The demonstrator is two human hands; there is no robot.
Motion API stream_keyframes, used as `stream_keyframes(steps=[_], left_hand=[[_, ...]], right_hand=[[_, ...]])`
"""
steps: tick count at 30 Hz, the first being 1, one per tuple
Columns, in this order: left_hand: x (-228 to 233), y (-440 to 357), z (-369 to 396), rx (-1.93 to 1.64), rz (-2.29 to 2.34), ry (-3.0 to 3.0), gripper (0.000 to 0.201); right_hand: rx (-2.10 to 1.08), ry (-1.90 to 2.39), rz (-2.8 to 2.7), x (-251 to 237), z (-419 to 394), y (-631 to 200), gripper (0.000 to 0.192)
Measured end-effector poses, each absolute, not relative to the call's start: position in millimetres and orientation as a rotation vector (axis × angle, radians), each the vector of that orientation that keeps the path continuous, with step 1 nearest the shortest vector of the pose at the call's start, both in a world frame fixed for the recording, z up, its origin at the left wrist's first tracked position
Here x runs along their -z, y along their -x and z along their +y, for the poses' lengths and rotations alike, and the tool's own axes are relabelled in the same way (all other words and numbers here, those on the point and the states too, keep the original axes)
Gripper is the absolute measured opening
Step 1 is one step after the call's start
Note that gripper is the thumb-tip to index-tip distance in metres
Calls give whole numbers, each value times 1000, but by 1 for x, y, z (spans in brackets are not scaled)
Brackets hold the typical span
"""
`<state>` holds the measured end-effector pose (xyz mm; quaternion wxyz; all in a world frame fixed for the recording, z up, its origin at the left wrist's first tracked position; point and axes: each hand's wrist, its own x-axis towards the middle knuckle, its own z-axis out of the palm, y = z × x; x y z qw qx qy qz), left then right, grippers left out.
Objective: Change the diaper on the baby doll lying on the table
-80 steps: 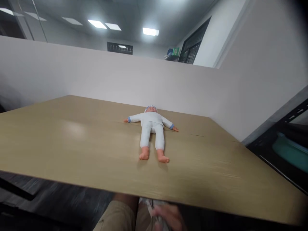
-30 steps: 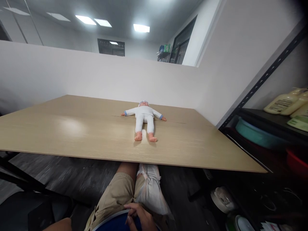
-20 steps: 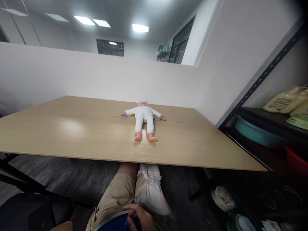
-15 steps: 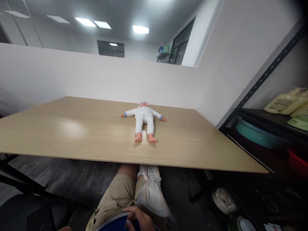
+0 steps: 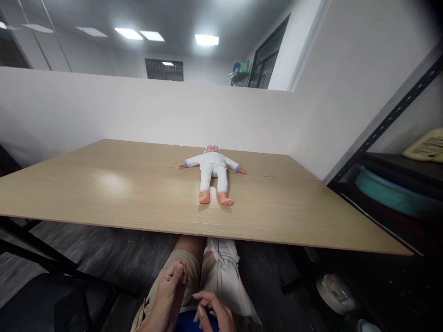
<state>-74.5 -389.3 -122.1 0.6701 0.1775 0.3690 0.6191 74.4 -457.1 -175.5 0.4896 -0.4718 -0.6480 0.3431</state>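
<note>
Head view, doll (image 5: 213, 169): lying face-up on the bench (image 5: 138, 198), arms outstretched.
Left hand (image 5: 173, 281): resting, fingers folded, nothing showing inside.
Right hand (image 5: 218, 310): hanging, fingers bent apart, pinching nothing.
Handling: probably feeling light, soft; torso (image 5: 213, 160) offering best grip.

Both bare hands are sitting low in view, side by side and apart!
The bare left hand (image 5: 175, 280) is leading, reaching farther forward, its fingers curling into a loose fist, the thumb lying along the top; the bare left forearm (image 5: 154, 319) is slanting up behind it from the bottom edge. And the bare right hand (image 5: 217, 308) is hanging nearer the body, fingers bending softly and pointing leftward, the thumb standing off below them, the forearm behind running out of frame.
</note>
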Motion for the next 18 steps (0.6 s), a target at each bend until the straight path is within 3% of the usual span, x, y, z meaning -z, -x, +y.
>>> stream_keyframes(steps=[7,12,18], left_hand=[[131,64,-394,-1292,835,-145,55],[118,61,-408,-1254,811,-122,60],[83,60,-429,-1302,794,-256,47]], right_hand=[[-703,1172,-1456,117,-442,-72,26],[-419,1206,-1456,69,-436,-67,17],[-65,1105,-1532,39,-438,-61,20]])
